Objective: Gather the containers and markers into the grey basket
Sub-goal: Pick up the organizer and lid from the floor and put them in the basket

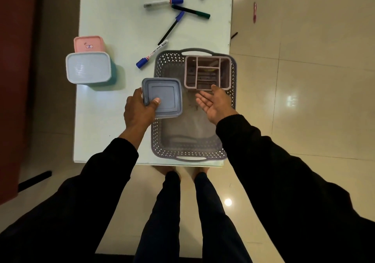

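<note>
The grey basket point(158, 141) stands at the table's near right, with a pink divided organiser point(207, 73) in its far right corner. My left hand point(139, 111) grips a grey-blue lidded container point(164, 97) by its left edge, held over the basket's left rim. My right hand point(215, 104) hovers palm up over the basket, fingers apart, holding nothing. A teal container with a pale lid point(89, 69) and a pink container point(89, 43) stand at the table's left edge. Several markers point(152, 54) point(163, 2) point(190, 11) point(171, 28) lie beyond the basket.
The white table point(113, 120) is narrow, with its near edge right behind the basket. A pink pen point(254, 12) and a dark pen point(234, 35) lie on the tiled floor to the right. A dark red surface borders the left.
</note>
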